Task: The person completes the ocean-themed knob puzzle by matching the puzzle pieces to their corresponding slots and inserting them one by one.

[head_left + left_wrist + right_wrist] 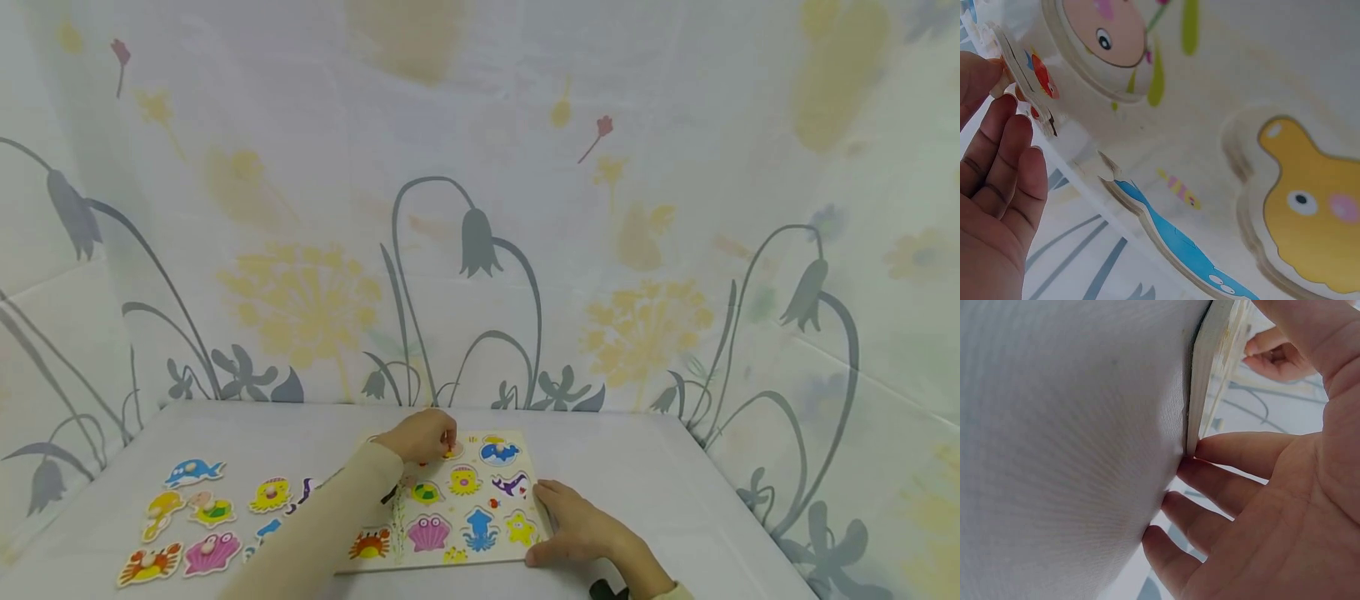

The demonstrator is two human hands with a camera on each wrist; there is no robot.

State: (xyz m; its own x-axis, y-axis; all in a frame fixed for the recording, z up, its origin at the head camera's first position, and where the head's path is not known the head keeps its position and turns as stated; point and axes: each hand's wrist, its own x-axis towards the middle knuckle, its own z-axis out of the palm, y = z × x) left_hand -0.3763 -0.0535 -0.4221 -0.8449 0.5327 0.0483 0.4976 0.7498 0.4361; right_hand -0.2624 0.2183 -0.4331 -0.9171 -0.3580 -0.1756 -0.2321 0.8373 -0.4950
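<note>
My left hand [422, 435] is over the far edge of a wooden sea-animal puzzle board [405, 567]. Its thumb and index finger pinch the small knob of a puzzle piece [1017, 69], seen edge-on against the board in the left wrist view; I cannot tell which animal it shows. The other fingers of that hand stay loosely bent. At the board's right side lies my right hand [581, 527], its fingertips touching the edge and the table, as the right wrist view shows. The printed board has recesses with a blue whale [499, 451], an octopus [464, 480] and a pink shell [429, 532].
Left of the board lie several loose knobbed pieces: a blue whale piece [194, 472], a seahorse piece [161, 512], a turtle piece [217, 510], an octopus piece [270, 495], a crab piece [150, 565] and a shell piece [212, 553]. My left sleeve [315, 525] partly covers others. A flowered curtain [480, 333] hangs behind.
</note>
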